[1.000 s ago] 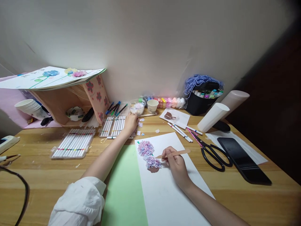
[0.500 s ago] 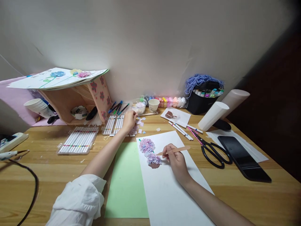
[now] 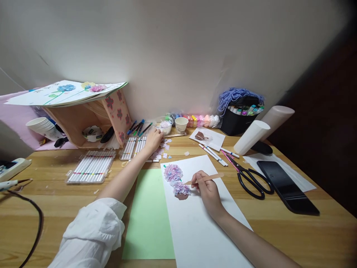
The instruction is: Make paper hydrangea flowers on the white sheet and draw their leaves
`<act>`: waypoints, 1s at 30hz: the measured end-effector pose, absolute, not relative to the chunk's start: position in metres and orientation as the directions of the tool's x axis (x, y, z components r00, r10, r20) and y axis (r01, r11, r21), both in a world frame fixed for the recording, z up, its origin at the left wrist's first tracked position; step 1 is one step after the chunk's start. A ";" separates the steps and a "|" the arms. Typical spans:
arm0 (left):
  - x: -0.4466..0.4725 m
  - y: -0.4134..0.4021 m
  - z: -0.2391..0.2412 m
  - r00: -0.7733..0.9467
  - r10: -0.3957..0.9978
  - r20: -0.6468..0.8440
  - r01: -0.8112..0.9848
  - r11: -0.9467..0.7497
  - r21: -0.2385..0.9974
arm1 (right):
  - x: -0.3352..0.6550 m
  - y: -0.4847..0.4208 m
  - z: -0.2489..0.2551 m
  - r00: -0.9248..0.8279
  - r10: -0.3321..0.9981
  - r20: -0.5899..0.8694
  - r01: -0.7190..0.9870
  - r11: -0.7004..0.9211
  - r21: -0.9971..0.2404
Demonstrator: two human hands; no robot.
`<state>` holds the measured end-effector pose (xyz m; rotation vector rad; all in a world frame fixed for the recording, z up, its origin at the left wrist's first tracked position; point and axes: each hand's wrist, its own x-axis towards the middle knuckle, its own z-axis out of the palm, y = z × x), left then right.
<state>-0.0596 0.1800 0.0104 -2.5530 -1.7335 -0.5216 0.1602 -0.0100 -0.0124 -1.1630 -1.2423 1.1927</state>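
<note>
A flat wooden craft stick [image 3: 210,177] is held in my right hand [image 3: 205,188], pen-like, its tip at the crumpled pink, blue and purple paper flowers [image 3: 173,173] on the white sheet [image 3: 206,230]. Just below the lower flower is a brown patch [image 3: 183,197]. My left hand [image 3: 154,140] reaches far forward with bent fingers, beside the clear bowl [image 3: 164,127] of paper bits. Under and beside it lie small pastel paper scraps [image 3: 160,152]. What its fingertips hold, if anything, is hidden.
Green paper [image 3: 150,219] lies partly under the white sheet. Marker sets [image 3: 90,167] stand left, black-handled scissors [image 3: 252,182] and a phone [image 3: 287,188] right. A paper cup [image 3: 181,125], brown clay in a bag [image 3: 200,136] and a black pen holder [image 3: 238,124] are at the back.
My left hand has shifted slightly, its fingers now reaching a little further beside the bowl. My right hand keeps the craft stick at the lower flower. The view has moved a little.
</note>
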 end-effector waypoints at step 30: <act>-0.029 -0.026 0.012 0.383 0.923 -0.024 0.664 -0.258 0.701 | 0.164 -0.026 -0.014 -0.282 0.853 0.439 0.195 0.499 -0.845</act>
